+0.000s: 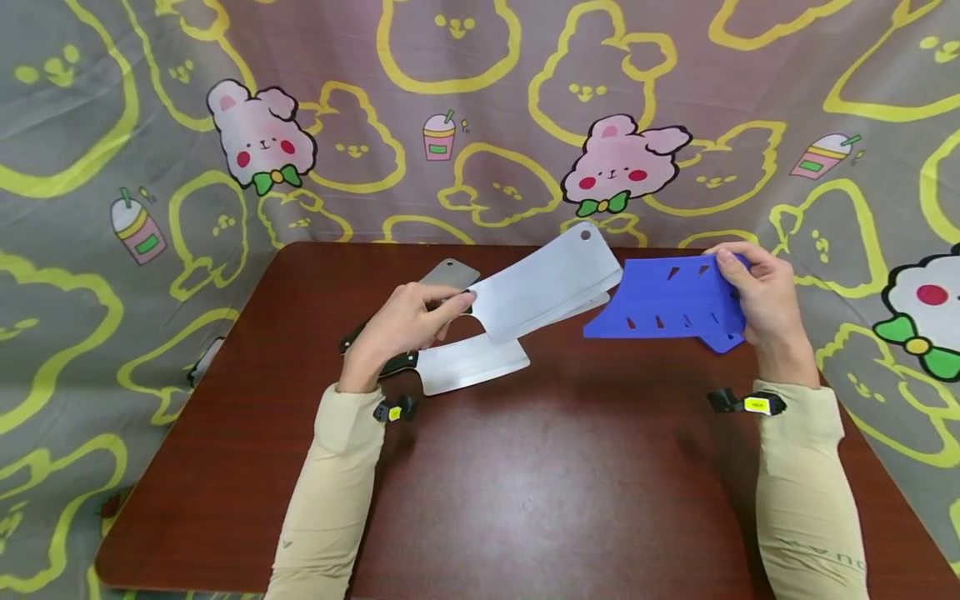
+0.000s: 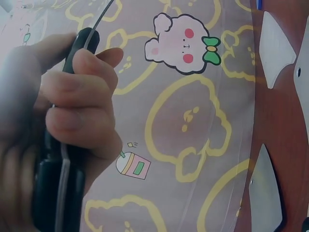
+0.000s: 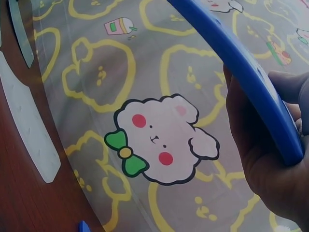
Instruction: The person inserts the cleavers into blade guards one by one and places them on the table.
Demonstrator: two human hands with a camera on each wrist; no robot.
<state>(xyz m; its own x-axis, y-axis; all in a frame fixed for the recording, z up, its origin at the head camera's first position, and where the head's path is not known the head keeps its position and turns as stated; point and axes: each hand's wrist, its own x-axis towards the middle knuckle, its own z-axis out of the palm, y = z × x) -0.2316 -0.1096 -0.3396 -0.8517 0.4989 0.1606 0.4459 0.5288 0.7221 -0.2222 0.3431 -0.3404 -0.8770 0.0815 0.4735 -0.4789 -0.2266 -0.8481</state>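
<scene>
My left hand [image 1: 408, 321] grips a cleaver [image 1: 547, 279] by its black handle [image 2: 58, 193], holding it above the table. The broad silver blade points right, its corner hole at the top. My right hand [image 1: 768, 296] holds a blue plastic blade sheath [image 1: 652, 300] with small triangular cutouts, thumb on the near face. The sheath's left end is close to the blade's tip; whether they touch I cannot tell. Below the left hand lies a second cleaver [image 1: 476, 362] with a black handle. A greyer cleaver [image 1: 450, 273] lies behind that hand, its handle partly hidden.
A white blade [image 3: 29, 116] lies on the brown table [image 1: 525, 492], mostly hidden behind the held cleaver in the head view. Part of another blue piece [image 1: 722, 342] shows under the sheath. A patterned curtain [image 1: 495, 108] hangs around the table's back and sides.
</scene>
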